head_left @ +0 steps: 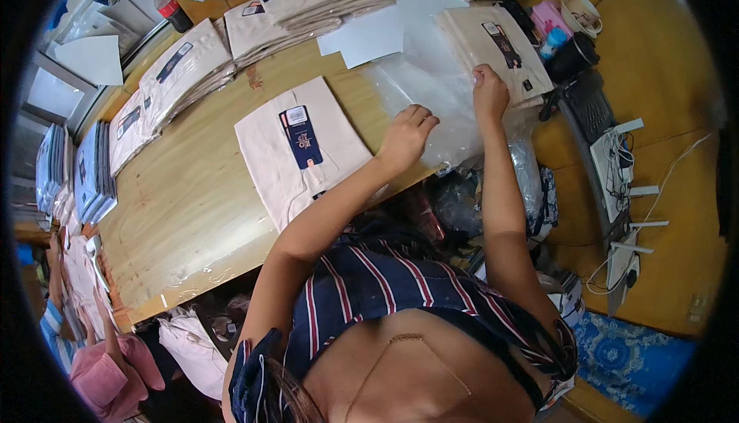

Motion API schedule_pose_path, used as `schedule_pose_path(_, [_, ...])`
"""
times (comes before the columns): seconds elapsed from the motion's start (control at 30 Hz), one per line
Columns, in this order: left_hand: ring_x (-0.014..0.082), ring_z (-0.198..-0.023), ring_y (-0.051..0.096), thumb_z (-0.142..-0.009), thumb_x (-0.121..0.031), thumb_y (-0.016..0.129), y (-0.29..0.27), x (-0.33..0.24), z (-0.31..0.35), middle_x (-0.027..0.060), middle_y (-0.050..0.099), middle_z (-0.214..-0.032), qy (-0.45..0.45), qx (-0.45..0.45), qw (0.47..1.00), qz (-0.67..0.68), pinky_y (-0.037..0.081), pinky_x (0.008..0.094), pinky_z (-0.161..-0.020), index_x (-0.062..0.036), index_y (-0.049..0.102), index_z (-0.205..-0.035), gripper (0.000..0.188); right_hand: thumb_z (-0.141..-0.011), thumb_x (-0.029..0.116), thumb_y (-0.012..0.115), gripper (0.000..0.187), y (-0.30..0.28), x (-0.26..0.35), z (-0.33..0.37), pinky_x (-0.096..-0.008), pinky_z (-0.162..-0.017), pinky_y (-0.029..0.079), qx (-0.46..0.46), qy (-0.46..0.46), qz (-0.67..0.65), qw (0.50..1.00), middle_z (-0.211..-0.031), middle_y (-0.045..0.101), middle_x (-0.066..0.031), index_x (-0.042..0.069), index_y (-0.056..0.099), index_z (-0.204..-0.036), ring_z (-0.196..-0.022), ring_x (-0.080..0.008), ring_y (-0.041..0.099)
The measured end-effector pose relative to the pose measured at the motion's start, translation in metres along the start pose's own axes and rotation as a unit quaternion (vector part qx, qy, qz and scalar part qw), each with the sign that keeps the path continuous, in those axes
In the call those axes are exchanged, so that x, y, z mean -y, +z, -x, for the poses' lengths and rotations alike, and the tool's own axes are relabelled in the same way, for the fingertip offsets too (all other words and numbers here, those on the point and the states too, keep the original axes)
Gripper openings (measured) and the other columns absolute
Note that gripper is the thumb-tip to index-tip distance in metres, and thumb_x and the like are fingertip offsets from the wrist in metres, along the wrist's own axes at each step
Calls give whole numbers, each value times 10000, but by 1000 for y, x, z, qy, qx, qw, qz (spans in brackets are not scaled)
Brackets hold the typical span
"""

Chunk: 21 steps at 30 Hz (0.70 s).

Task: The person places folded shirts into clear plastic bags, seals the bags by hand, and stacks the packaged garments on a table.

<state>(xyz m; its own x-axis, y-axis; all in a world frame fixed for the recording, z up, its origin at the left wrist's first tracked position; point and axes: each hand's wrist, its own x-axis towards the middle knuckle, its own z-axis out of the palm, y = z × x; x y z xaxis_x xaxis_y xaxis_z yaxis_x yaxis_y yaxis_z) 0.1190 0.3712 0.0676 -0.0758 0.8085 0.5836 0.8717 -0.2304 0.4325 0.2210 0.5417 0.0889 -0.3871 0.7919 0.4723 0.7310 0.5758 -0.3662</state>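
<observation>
The clear plastic film (450,127) lies at the right end of the table, near its front edge, so see-through and glossy that I cannot tell whether it is one bag or several, and its outline fades among the white glare. The left hand (406,138) is over its left part, fingers curled in and the tips close to the thumb; whether they pinch the film or only touch it cannot be made out. The right hand (490,96) is at the film's right side, by the near corner of a stack of folded cream garments (469,34), its fingers bent toward the thumb; what, if anything, sits between them is too hard to see. Left of the hands, a folded pale pink garment (265,134) with a dark blue tag (302,138) lies flat on the wooden table (177,215), its near right part hidden behind the left forearm. White sheets of paper (373,38) lie beyond the film, partly mixed with it to the eye. More folded pale garments (188,76) line the far edge, with blue folded ones (94,177) at the left end. A dark cup (571,57) stands beyond the right-hand stack. Under the table's front edge, crumpled plastic (462,207) and dark items blur together. At the lower left, another person in a pink cap (96,373) is partly cut off by the round dark rim.
</observation>
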Motion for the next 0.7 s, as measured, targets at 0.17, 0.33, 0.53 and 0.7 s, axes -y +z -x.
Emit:
schedule_pose_path(0.17, [293,-1153,269,-802,-297,412,54,15,-25,85,346,-1216,-2,89,990,-105,262,463,-905,-164,416,-1140,363,-753,129,510,90,1,-14,-29,-350,-584,422,35,-28,-63,997,-710,586,-111,82,554,-815,-663,-285,563])
schedule_pose_path(0.33, [292,-1241,85,-813,-511,262,76,32,-13,20,132,-1353,-33,202,964,-168,73,531,-969,-324,217,-1270,496,-757,117,511,89,-23,-7,-36,-357,-604,423,-38,-52,-182,981,-769,579,-119,52,539,-812,-711,-301,556])
schedule_pose_path(0.53, [269,-1228,143,-816,-455,339,72,31,-16,18,227,-1319,-29,159,979,-126,94,536,-958,-293,322,-1230,445,-763,102,527,102,-77,33,-68,-289,-576,424,-51,-106,-345,931,-702,557,-81,5,530,-795,-609,-187,528])
schedule_pose_path(0.7, [228,-873,467,-740,-78,531,8,22,-48,74,495,-908,-155,-230,955,105,367,350,-780,-63,518,-920,181,-754,128,567,184,-133,75,-101,-263,-594,433,-7,-63,-551,832,-732,573,-49,1,535,-884,-641,-151,531])
